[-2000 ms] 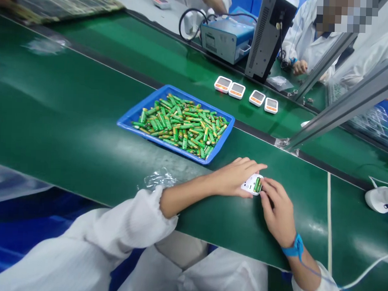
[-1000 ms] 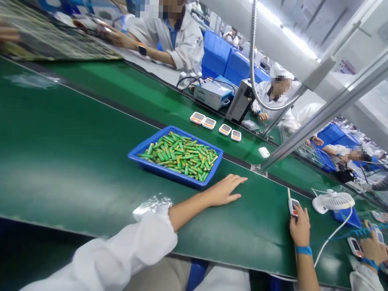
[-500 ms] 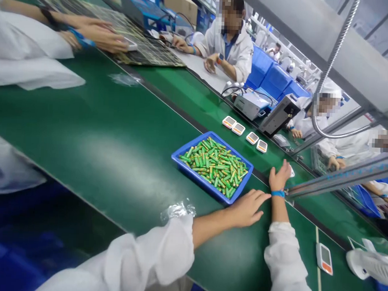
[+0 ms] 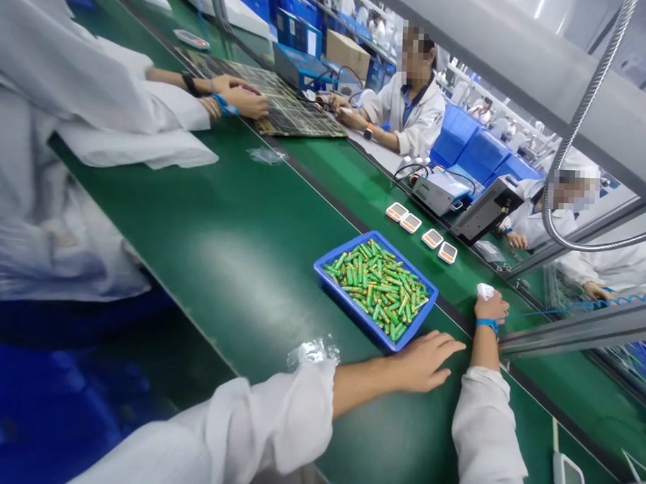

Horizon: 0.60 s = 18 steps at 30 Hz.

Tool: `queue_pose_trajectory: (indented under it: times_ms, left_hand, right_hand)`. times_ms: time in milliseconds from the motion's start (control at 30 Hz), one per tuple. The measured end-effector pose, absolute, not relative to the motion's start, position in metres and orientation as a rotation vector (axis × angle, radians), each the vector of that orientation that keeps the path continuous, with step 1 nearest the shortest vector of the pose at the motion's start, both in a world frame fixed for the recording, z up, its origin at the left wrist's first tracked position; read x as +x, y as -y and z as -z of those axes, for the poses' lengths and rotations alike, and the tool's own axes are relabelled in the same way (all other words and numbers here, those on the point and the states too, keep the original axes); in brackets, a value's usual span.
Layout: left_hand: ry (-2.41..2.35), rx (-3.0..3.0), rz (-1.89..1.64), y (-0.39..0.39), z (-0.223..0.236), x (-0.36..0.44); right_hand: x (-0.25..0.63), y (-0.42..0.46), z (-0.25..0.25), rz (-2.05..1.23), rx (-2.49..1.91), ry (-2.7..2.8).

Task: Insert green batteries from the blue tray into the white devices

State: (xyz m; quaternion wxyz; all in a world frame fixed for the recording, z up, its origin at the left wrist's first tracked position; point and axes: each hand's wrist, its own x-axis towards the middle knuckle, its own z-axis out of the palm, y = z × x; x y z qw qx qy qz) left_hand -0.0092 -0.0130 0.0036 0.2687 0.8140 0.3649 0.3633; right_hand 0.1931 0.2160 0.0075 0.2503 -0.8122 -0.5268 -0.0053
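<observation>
My left hand point(image 4: 422, 360) lies flat on the green belt point(image 4: 238, 239) with fingers stretched out, holding nothing, just below the blue tray point(image 4: 341, 293) of green batteries point(image 4: 379, 283). My right hand point(image 4: 490, 306) is reached forward past the tray's right corner and closed round a small white device point(image 4: 484, 291). A blue wrist strap point(image 4: 487, 323) circles that wrist. Another white device with an orange strip point(image 4: 567, 479) lies on the belt at the lower right.
Four small white devices point(image 4: 421, 230) sit in a row behind the tray, near a blue-grey instrument box point(image 4: 436, 191) and a tilted monitor point(image 4: 486, 209). A crumpled plastic bag point(image 4: 313, 352) lies by my left sleeve. A slanted metal rail point(image 4: 579, 328) crosses at right. Other workers sit along both sides.
My right hand set a device down at the right, then reached forward and took hold of a white device beyond the tray. My left hand stayed flat. The view swung left.
</observation>
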Motion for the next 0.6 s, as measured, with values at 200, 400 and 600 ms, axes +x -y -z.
queue_pose_trajectory:
  times_ms: [200, 400, 600]
  left_hand:
    - [-1.050, 2.186, -1.107, 0.011, 0.003, -0.008]
    - [-1.113, 2.163, -1.176, 0.005, 0.014, -0.006]
    - [-1.069, 2.201, -1.023, -0.001, 0.017, -0.003]
  right_hand:
    - [0.187, -0.159, -0.015, -0.015, -1.635, 1.853]
    - [0.201, -0.040, 0.009, -0.169, -1.172, 2.190]
    - [0.212, -0.001, -0.009, -0.199, -1.150, 2.075]
